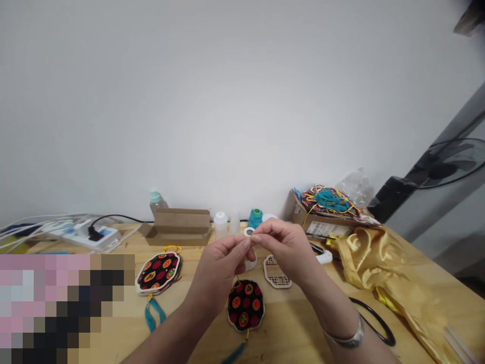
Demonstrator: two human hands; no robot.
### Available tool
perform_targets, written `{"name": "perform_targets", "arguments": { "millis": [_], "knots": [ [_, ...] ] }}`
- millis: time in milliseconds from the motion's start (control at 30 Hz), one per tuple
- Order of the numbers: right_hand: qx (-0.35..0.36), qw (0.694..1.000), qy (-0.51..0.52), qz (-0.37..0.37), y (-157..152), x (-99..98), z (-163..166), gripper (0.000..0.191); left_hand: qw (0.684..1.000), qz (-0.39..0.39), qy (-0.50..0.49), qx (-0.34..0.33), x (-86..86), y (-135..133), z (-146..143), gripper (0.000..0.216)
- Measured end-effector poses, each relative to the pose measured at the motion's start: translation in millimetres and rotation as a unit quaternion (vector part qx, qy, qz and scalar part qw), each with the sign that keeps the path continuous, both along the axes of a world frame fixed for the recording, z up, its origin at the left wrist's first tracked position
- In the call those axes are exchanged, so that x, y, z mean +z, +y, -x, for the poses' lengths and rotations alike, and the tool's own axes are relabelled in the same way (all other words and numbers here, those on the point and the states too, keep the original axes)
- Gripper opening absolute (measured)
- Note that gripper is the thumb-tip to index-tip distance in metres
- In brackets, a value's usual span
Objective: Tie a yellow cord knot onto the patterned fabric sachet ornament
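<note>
My left hand (225,263) and my right hand (282,247) meet above the middle of the table, thumbs and forefingers pinched together. Right at the fingertips shows a small white ring (249,231); whether it is held or lies behind them I cannot tell. Anything smaller in the pinch is hidden. Below the hands lies a black floral fabric ornament (245,306) with a pale scalloped rim, a yellow cord on top and a teal tassel. A pale wooden lattice frame (278,279) is just under my right hand. A white round piece is partly covered behind the fingers.
Another floral ornament (158,272) lies at left. Behind stand an open cardboard box (182,225), white bottles (220,222) and a teal thread cone (255,218). A power strip (87,235) is back left; a filled carton (322,222) and gold cloth (373,258) are at right.
</note>
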State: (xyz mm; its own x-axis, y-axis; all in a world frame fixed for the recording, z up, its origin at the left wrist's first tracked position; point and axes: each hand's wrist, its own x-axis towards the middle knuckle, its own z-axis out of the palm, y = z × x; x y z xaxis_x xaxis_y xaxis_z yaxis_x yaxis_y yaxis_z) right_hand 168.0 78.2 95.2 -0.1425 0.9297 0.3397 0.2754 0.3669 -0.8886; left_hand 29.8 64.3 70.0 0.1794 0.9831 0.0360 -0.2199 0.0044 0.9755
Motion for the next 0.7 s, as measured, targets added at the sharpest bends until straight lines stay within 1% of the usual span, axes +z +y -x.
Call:
{"name": "perform_targets", "arguments": {
  "millis": [100, 200, 300, 467, 700],
  "knots": [
    [-0.022, 0.998, -0.044, -0.048, 1.1, -2.7, -1.9, 0.013, 1.0, -0.001, 0.022, 0.0, -0.5, -0.8, -1.0, 0.026],
    [-0.027, 0.995, -0.071, -0.064, 1.6, -4.9, -2.8, 0.016, 1.0, 0.005, 0.017, 0.001, -1.1, -0.4, -2.2, 0.024],
    [-0.022, 0.994, -0.077, -0.068, 1.9, -6.9, -2.7, 0.019, 1.0, 0.016, -0.004, -0.01, -1.8, 0.9, -3.2, 0.023],
    [-0.028, 0.995, -0.078, -0.059, 1.4, -9.4, -2.7, 0.017, 0.998, 0.035, -0.031, -0.03, -2.6, 1.1, -3.8, 0.021],
    [-0.008, 0.996, -0.073, -0.05, 1.7, -7.0, -3.1, 0.02, 0.991, 0.057, -0.103, -0.057, -1.9, 0.8, -4.7, 0.024]
  ]
}}
